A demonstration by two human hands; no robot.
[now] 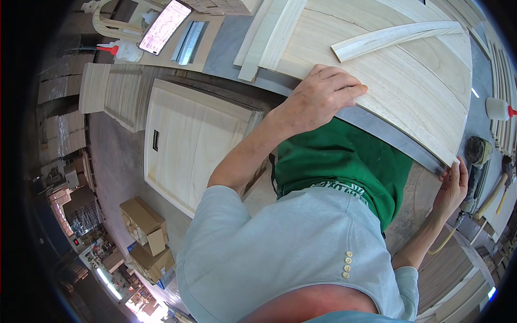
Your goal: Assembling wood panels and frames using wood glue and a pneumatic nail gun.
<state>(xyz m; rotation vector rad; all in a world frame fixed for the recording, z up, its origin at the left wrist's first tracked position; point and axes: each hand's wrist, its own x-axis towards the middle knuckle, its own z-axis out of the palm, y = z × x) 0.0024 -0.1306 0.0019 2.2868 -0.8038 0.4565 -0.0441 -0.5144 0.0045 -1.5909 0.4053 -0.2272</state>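
A large pale wooden panel lies flat on the grey-topped bench in front of me. My left hand is closed over its near edge, fingers bent and thumb side toward the right. At the panel's near right corner, my right hand pinches the edge between thumb and fingers. A slightly curved wooden strip rests loose on top of the panel, beyond both hands. Long straight wooden strips lie along the panel's left side.
Right of the panel are a white glue bottle with a red tip, a power tool and a hammer. A phone and another glue bottle sit at the far left. A framed panel and cardboard boxes stand left.
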